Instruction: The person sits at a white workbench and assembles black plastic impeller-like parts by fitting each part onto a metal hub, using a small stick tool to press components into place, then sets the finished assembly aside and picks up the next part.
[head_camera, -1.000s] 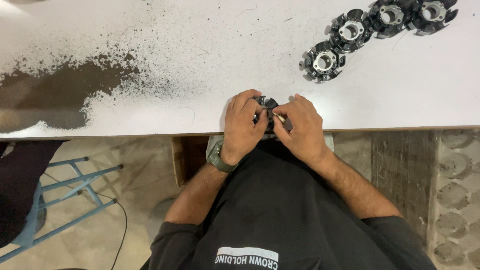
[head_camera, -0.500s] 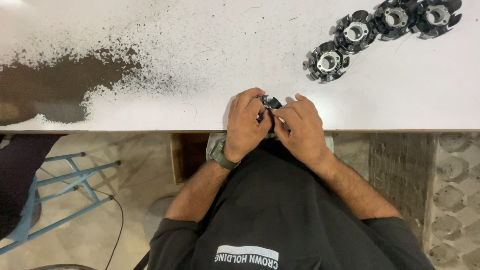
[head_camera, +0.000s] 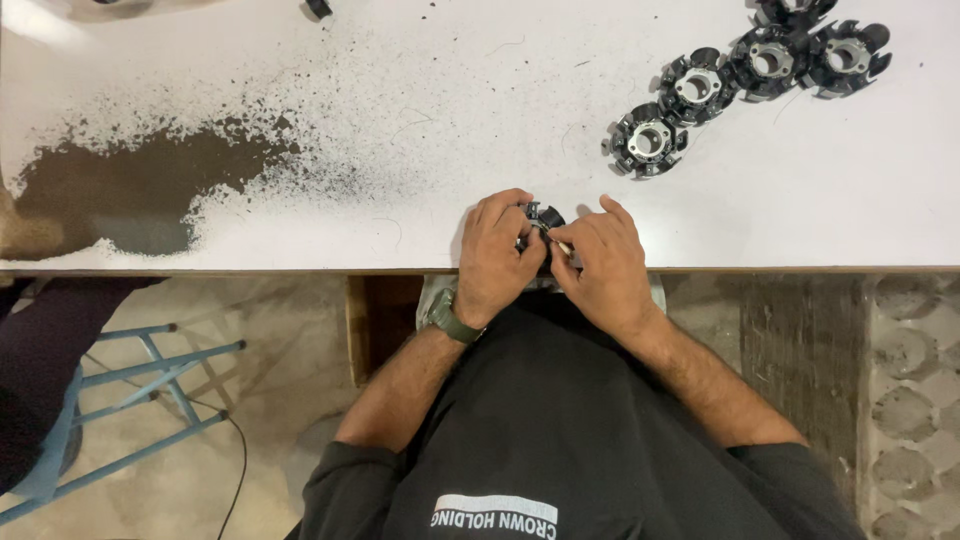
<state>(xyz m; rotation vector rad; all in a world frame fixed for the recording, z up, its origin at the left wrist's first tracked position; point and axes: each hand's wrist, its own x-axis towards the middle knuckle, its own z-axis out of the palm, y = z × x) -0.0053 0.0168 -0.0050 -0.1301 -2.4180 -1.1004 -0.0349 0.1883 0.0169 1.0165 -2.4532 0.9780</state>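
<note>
Hands: black ring part pinched between left hand and right hand at desk edge; firm, steady grip advised; finished parts lined up beyond right hand.

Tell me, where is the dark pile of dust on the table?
The dust pile lies on the left part of the white table, near its front edge, well left of the left hand and far from the black parts at top right.
</note>
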